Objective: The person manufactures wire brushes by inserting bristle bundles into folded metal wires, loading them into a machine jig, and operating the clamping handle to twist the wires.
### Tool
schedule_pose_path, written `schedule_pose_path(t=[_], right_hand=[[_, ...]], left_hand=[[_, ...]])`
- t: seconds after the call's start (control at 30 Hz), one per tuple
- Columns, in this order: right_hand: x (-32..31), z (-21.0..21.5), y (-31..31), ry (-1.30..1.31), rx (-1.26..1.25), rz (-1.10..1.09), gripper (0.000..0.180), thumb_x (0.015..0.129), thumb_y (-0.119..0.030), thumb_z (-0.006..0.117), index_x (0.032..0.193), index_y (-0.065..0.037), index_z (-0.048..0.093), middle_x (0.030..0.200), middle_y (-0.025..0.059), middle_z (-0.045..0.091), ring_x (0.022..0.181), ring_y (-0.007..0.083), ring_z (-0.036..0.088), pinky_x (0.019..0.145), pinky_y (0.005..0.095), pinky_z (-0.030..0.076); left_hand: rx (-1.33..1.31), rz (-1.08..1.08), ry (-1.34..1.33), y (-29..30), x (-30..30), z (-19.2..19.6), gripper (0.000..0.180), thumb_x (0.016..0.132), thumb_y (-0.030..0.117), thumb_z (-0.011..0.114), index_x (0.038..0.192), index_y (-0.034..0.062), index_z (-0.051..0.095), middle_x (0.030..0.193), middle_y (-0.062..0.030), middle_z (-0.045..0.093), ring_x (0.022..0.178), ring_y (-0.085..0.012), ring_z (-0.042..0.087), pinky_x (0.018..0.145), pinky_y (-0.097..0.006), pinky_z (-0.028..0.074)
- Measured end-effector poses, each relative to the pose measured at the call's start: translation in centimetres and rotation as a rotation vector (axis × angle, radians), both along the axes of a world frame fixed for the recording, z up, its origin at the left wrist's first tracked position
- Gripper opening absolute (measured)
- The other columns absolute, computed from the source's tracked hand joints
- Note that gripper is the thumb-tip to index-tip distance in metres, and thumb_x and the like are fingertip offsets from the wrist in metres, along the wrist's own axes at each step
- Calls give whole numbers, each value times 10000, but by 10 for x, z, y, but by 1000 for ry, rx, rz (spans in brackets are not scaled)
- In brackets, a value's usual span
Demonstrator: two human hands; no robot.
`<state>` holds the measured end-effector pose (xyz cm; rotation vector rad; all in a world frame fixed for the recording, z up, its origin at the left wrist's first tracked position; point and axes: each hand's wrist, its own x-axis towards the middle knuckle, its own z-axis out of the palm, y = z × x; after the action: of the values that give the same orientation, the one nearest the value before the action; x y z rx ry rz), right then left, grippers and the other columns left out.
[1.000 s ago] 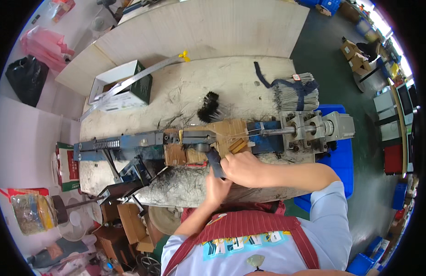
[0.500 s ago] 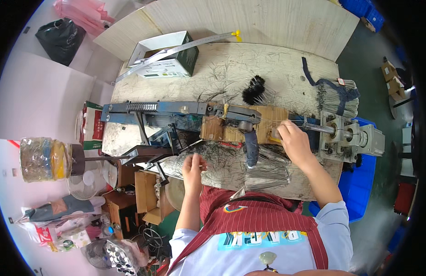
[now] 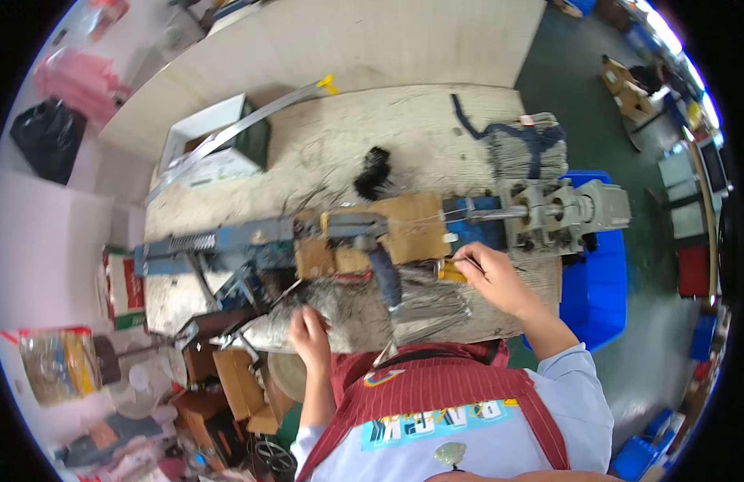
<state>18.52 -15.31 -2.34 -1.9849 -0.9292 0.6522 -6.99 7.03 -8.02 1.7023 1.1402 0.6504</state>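
Observation:
My right hand (image 3: 494,279) is closed in a pinch in front of the machine, beside a yellow block (image 3: 450,271). Something small and dark shows at its fingertips, too blurred to name. Over dark loose bristles at the bench's near edge, my left hand (image 3: 310,333) has its fingers curled together; what they hold, if anything, cannot be made out. A blue metal beam (image 3: 251,234) crosses the bench, with a clamp (image 3: 352,223) and a dark wrapped handle (image 3: 385,279). Thin wire (image 3: 420,218) runs across a brown board (image 3: 412,241) towards the rod (image 3: 500,214) of a motor unit (image 3: 601,206).
A black bristle bundle (image 3: 373,173) lies behind the beam. Tied wires (image 3: 508,157) sit at the back right, more wires (image 3: 432,313) near me. An open box (image 3: 227,165) carries a steel ruler (image 3: 251,120). A blue bin (image 3: 593,297) stands at the right.
My right hand has come down off the wire towards me, beside the yellow block. My left hand stays over the bristles, its fingers drawn closer together. The whole view has shifted.

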Motion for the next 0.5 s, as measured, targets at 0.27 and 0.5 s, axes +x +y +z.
schedule_pose_path(t=[0.27, 0.5], right_hand=[[10, 46, 7, 303, 241, -191, 248, 975, -190, 567, 1119, 9, 600, 911, 48, 642, 766, 103, 586, 696, 274, 498], [31, 40, 30, -733, 159, -28, 283, 801, -102, 633, 1059, -16, 557, 1124, 131, 643, 1072, 266, 616, 790, 397, 560]], left_hand=[[-822, -825, -299, -64, 143, 69, 273, 1024, 190, 455, 851, 23, 582, 730, -51, 621, 612, -110, 597, 537, -234, 478], [-929, -346, -455, -71, 180, 50, 264, 1011, 231, 470, 853, 52, 582, 663, -33, 603, 511, -107, 546, 461, -220, 393]])
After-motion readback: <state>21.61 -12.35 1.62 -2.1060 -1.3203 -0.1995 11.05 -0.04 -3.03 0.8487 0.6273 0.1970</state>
